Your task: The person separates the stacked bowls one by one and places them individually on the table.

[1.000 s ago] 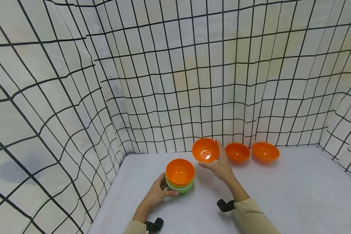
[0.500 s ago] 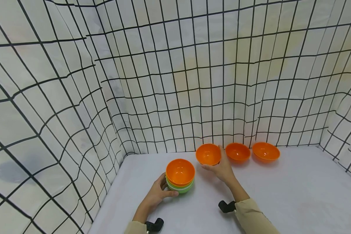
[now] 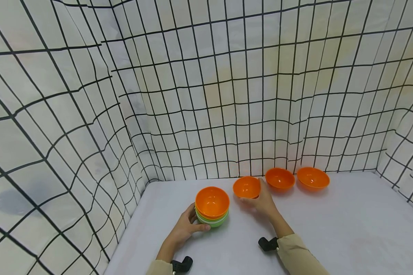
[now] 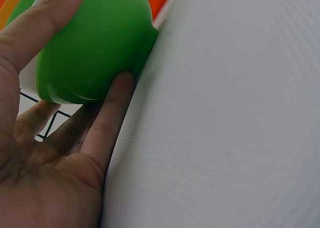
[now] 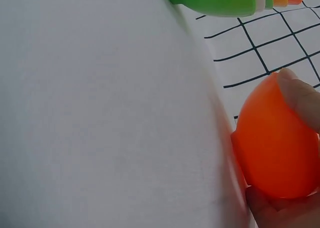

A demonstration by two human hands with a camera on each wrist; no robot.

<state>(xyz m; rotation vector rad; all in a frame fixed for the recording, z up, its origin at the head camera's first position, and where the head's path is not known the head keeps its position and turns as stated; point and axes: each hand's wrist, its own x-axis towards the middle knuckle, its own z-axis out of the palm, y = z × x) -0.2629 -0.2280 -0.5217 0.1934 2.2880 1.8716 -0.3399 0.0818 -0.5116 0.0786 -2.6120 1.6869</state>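
My left hand (image 3: 183, 229) holds the near left side of a stack of nested bowls (image 3: 213, 220), thumb in front and fingers behind. An orange bowl (image 3: 212, 200) tops the stack; white and green ones sit below. In the left wrist view the bottom green bowl (image 4: 100, 47) stands on the white surface, with a fingertip low against its side. My right hand (image 3: 264, 203) grips another orange bowl (image 3: 246, 186) by its right side. The right wrist view shows this bowl's (image 5: 277, 143) base down at the white surface, the thumb on its wall.
Two more orange bowls, a middle one (image 3: 280, 178) and a right one (image 3: 313, 178), stand in a row along the back of the white table (image 3: 361, 229). Behind the table rises a white wall with a black grid (image 3: 227, 114), which also encloses the left and right sides.
My right hand has lowered its orange bowl toward the table, slightly right and nearer to me. The left hand and the stack have stayed in place.
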